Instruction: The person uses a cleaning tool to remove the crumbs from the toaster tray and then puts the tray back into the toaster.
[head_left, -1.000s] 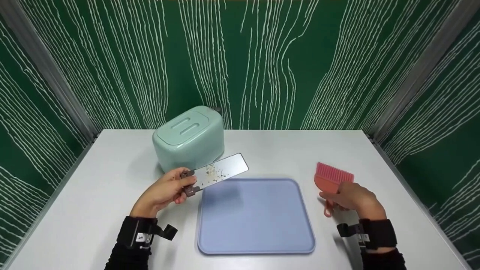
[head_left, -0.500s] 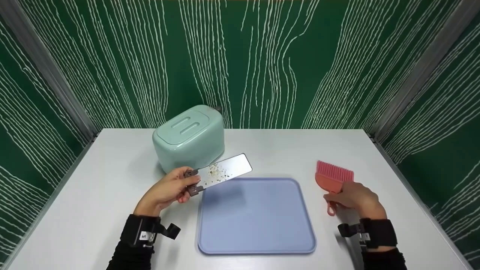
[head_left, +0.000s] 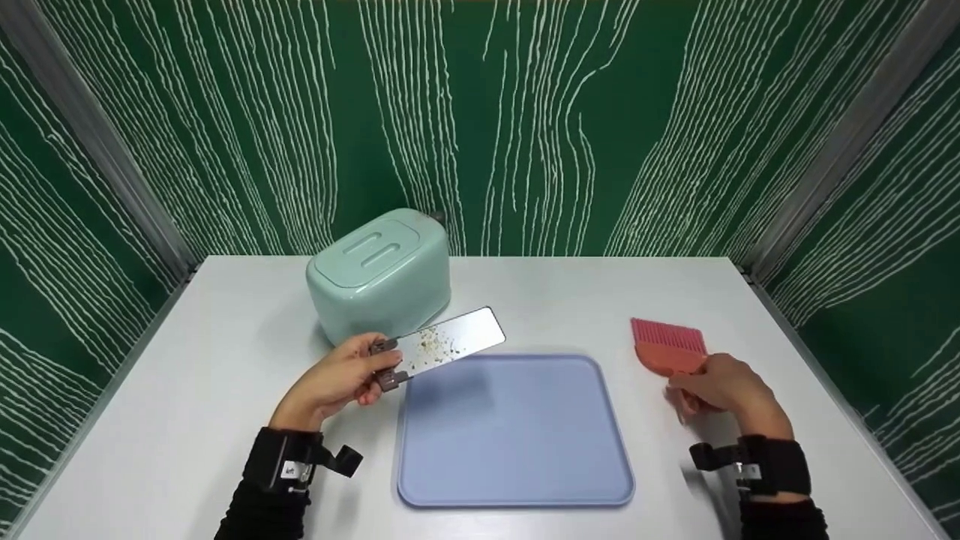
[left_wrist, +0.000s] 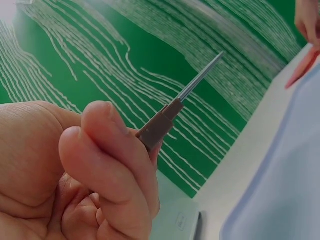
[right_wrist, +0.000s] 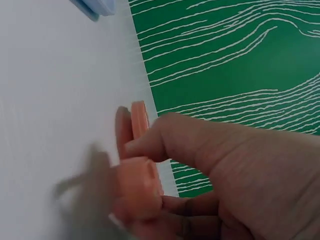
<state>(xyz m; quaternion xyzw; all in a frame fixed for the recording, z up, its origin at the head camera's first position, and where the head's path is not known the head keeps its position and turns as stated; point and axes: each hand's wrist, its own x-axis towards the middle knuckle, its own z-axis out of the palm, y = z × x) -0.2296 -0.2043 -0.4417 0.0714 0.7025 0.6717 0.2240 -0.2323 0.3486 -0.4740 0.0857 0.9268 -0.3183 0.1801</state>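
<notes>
My left hand pinches the brown end of a flat metal crumb tray, thumb on top. Brown crumbs lie scattered on its handle-side half. In the left wrist view the crumb tray appears edge-on beyond my curled fingers. It overlaps the back left corner of a blue serving tray in the head view. On the right, my right hand grips a small orange brush by its handle, pink bristles pointing away from me. The right wrist view shows the handle end under the thumb.
A mint-green toaster stands behind my left hand, its two slots facing up. The white table is enclosed by green walls with white wavy lines. Both wrists wear black camera bands.
My left hand has shifted slightly right with the crumb tray, then stayed still. My right hand has moved a little right with the brush, which has turned slightly; its handle loop is now less visible.
</notes>
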